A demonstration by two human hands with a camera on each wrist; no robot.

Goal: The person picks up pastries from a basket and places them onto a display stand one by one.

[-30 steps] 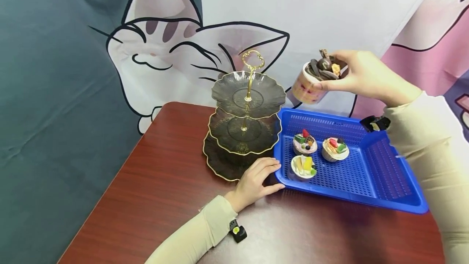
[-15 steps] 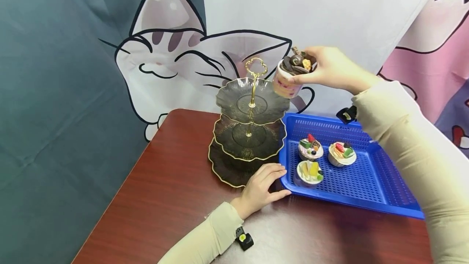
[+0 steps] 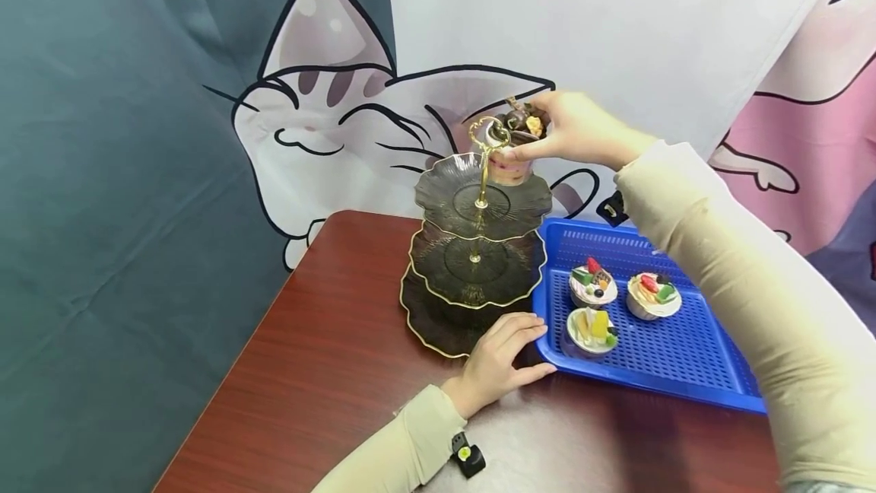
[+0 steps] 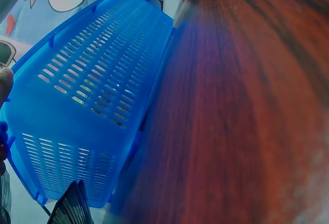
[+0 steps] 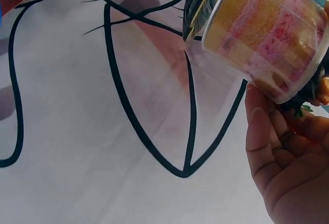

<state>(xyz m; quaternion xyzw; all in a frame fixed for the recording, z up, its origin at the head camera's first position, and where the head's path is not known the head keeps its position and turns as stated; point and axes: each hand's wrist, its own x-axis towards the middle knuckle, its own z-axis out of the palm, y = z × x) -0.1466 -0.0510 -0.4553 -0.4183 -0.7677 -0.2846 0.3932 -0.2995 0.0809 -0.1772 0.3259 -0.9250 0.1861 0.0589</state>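
My right hand (image 3: 588,126) holds a clear cake cup (image 3: 509,171) by its top, with thumb and fingers on opposite sides. Pink and yellow layers show through the cup's wall (image 5: 267,34) in the right wrist view; dark chocolate pieces top it. It is over the right rear of the top plate of a dark, gold-edged three-tier cake stand (image 3: 445,200), partly behind the gold handle (image 3: 484,173). Whether cup and plate touch, I cannot tell. My left hand (image 3: 498,364) rests at the near left corner of a blue plastic basket (image 3: 657,389), fingers extended over its rim.
Inside the basket, toward its left, sit several small cupcakes: one with strawberry and chocolate (image 3: 592,287), one with yellow fruit (image 3: 591,333), another with red and green topping (image 3: 652,297). A reddish-brown table (image 3: 308,371) bears everything. Behind hangs a cat-print cloth (image 3: 328,143).
My right hand has carried the cake cup left and slightly down, from above the basket to over the stand's top plate. The left hand stays at the basket corner; the head view has shifted slightly.
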